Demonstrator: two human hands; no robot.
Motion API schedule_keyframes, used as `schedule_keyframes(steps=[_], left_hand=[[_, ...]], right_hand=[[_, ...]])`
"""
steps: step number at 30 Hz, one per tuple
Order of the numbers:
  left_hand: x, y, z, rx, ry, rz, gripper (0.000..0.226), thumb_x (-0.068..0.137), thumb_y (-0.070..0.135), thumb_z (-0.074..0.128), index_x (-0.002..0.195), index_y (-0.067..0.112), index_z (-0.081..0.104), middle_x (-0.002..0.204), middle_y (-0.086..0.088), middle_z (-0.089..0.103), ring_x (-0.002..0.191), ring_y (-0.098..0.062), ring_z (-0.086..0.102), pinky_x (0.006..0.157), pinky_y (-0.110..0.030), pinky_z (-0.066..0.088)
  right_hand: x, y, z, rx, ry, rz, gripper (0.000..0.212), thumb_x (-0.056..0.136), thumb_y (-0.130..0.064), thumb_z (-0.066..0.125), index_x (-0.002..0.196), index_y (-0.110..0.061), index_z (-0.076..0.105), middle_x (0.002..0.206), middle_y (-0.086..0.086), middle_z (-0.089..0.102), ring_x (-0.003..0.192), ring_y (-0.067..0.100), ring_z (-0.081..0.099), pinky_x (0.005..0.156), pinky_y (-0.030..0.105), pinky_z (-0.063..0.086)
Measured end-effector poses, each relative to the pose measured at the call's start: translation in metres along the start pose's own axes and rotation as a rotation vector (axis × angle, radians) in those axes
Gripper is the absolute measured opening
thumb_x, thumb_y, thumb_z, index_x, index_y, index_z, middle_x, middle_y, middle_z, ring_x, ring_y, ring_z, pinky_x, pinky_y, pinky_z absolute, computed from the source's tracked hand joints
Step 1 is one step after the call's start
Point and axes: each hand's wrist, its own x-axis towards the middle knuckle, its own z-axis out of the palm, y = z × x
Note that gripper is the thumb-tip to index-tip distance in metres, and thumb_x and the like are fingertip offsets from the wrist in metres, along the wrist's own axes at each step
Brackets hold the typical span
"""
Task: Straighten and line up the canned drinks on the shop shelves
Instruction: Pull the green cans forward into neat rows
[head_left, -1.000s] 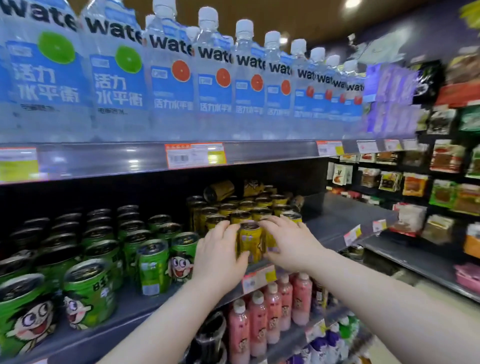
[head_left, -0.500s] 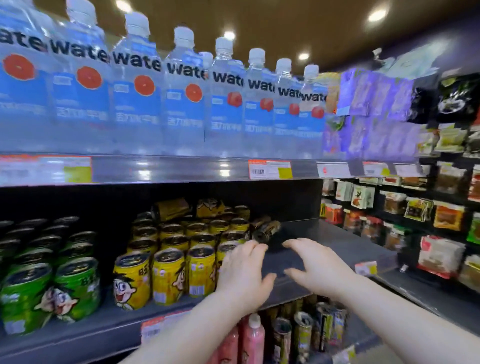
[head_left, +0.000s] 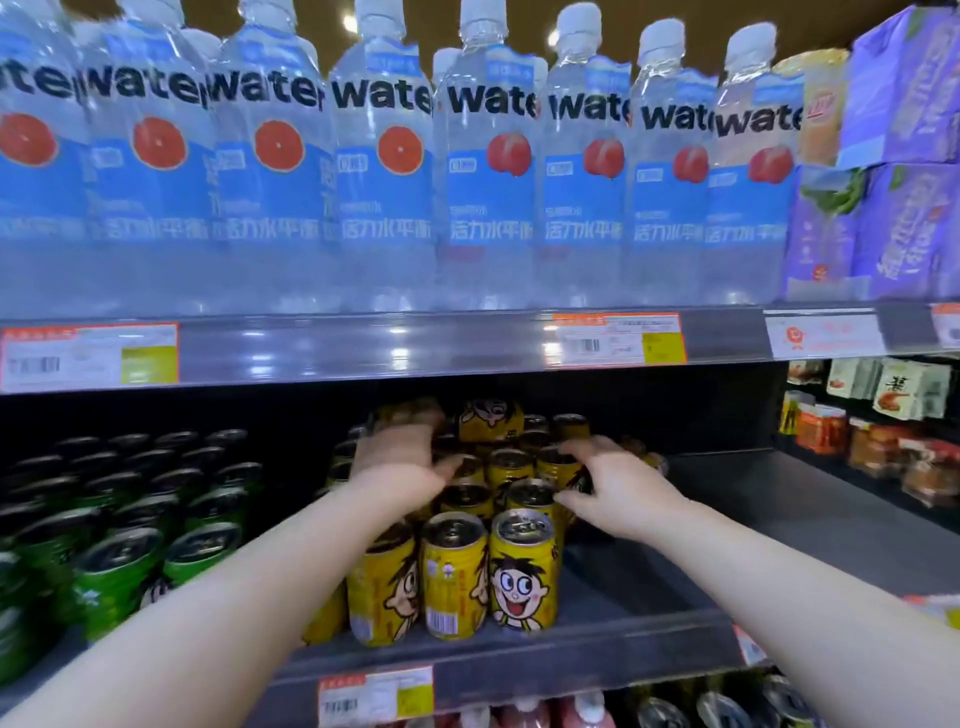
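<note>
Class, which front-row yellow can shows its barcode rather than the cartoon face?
The second can from the right: its barcode faces out; the rightmost can and the can on its left show the cartoon boy.

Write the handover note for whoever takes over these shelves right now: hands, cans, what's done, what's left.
Left hand: reaching into the back of the yellow cans. It is blurred, so the grip is unclear.
Right hand: fingers spread at the right side of the same cans, with no clasp visible.
Cans: the front row of three stands upright near the shelf edge. A loose can sits tilted on top at the back. Green cans stand in rows to the left.
Done: the front row looks lined up.
Left: bring down the loose can, square up the back rows, and turn the labels forward.
</note>
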Motion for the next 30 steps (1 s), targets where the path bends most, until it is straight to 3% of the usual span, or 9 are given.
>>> schedule_keyframes(steps=[6,10,14,17,19,23,30], left_hand=[[0.064,-0.045,0.012,-0.064,-0.03,0.0,0.072,0.079,0.062,0.053,0.139,0.026,0.035,0.144,-0.009,0.039,0.13,-0.031,0.039,0.106,-0.044,0.036],[0.091,-0.065,0.032,-0.033,-0.069,-0.071,0.094,0.069,0.062,0.066,0.144,0.02,0.025,0.146,-0.012,0.031,0.131,-0.034,0.035,0.105,-0.045,0.036],[0.116,-0.085,0.052,-0.069,-0.171,-0.096,0.109,0.053,0.074,0.062,0.142,0.021,0.028,0.144,-0.011,0.035,0.13,-0.033,0.036,0.105,-0.044,0.037],[0.117,-0.088,0.05,-0.178,-0.154,-0.076,0.094,0.062,0.059,0.073,0.138,0.019,0.036,0.137,-0.01,0.044,0.124,-0.028,0.045,0.103,-0.035,0.04],[0.117,-0.09,0.051,-0.216,-0.127,-0.064,0.084,0.068,0.05,0.075,0.137,0.017,0.04,0.136,-0.009,0.047,0.123,-0.026,0.046,0.102,-0.032,0.041],[0.114,-0.09,0.056,-0.279,-0.082,-0.084,0.085,0.065,0.052,0.076,0.136,0.019,0.041,0.135,-0.007,0.047,0.122,-0.025,0.048,0.1,-0.032,0.042],[0.102,-0.075,0.04,-0.394,-0.083,-0.057,0.085,0.07,0.045,0.075,0.141,0.021,0.034,0.14,-0.005,0.045,0.125,-0.022,0.046,0.093,-0.022,0.037]], right_hand=[[0.071,0.0,0.012,-0.039,-0.053,0.039,0.072,0.087,-0.043,0.057,0.147,-0.028,0.02,0.147,0.008,0.038,0.13,0.027,0.043,0.103,0.033,0.041],[0.106,-0.005,0.028,0.025,-0.04,0.006,0.084,0.085,-0.042,0.062,0.149,-0.026,0.012,0.154,0.01,0.023,0.139,0.027,0.027,0.111,0.032,0.03],[0.135,-0.011,0.039,0.087,0.004,0.006,0.089,0.083,-0.038,0.066,0.15,-0.023,0.009,0.156,0.008,0.017,0.142,0.026,0.022,0.113,0.032,0.026],[0.148,-0.009,0.047,0.121,-0.035,-0.02,0.092,0.083,-0.035,0.067,0.15,-0.023,0.006,0.157,0.007,0.016,0.143,0.025,0.021,0.111,0.03,0.026],[0.153,-0.007,0.051,0.122,-0.032,-0.03,0.093,0.08,-0.032,0.07,0.15,-0.023,0.009,0.155,0.008,0.02,0.141,0.025,0.024,0.109,0.029,0.028],[0.158,-0.006,0.054,0.111,0.049,-0.031,0.091,0.072,-0.031,0.077,0.146,-0.018,0.025,0.147,0.013,0.032,0.136,0.026,0.031,0.104,0.026,0.031],[0.145,-0.006,0.045,0.413,0.128,-0.005,0.084,0.065,-0.031,0.084,0.136,-0.018,0.041,0.136,0.005,0.047,0.119,0.018,0.048,0.091,0.021,0.037]])
